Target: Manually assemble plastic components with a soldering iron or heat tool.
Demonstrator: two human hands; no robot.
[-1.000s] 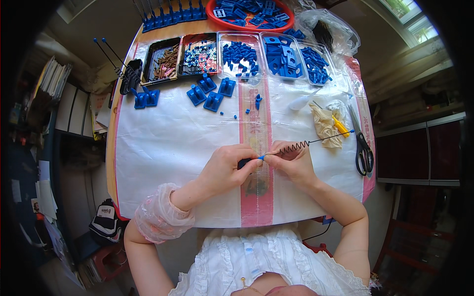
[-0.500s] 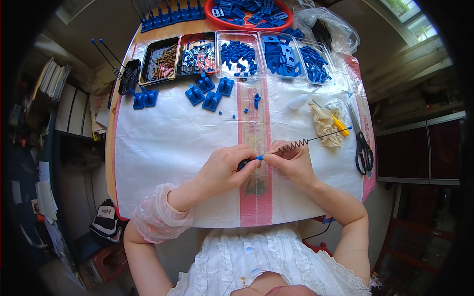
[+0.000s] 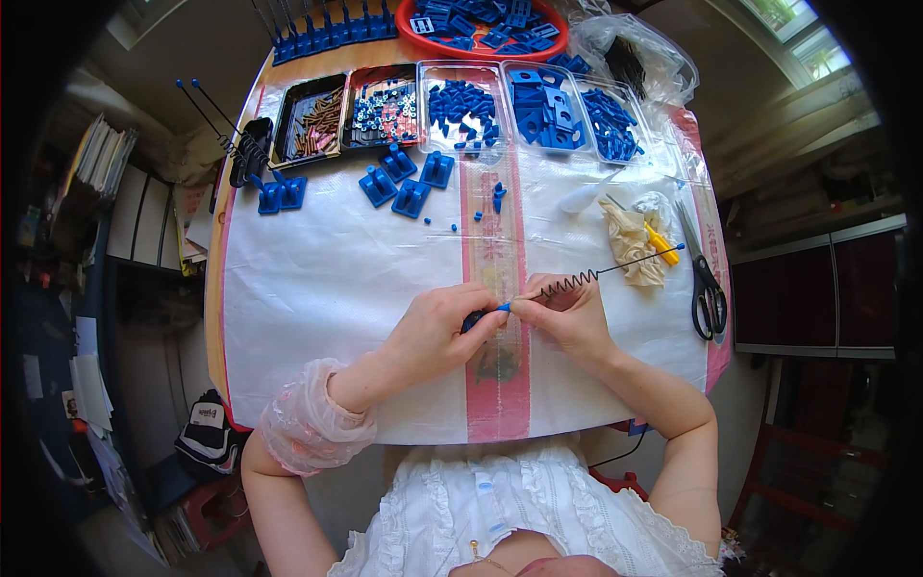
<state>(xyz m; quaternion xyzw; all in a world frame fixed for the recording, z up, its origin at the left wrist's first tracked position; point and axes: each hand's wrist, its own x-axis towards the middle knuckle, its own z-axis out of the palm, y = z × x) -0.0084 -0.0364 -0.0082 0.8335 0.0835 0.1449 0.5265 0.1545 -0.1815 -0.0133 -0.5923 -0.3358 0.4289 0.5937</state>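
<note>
Over the pink stripe of the sheet, my two hands meet fingertip to fingertip. Closed around a dark blue plastic part, my left hand hides most of its shape. A small bright blue tip shows between the hands. My right hand pinches a black coiled wire near its lower end; the wire slants up to the right and ends in a blue bead. Whether wire and blue part are joined is hidden by my fingers. Beyond my hands lie several blue square stands and some loose small blue pieces.
Trays of screws, nuts and blue parts line the far side. Behind them is a red basin of blue plates. Scissors, a yellow-handled tool and crumpled tan paper lie at right.
</note>
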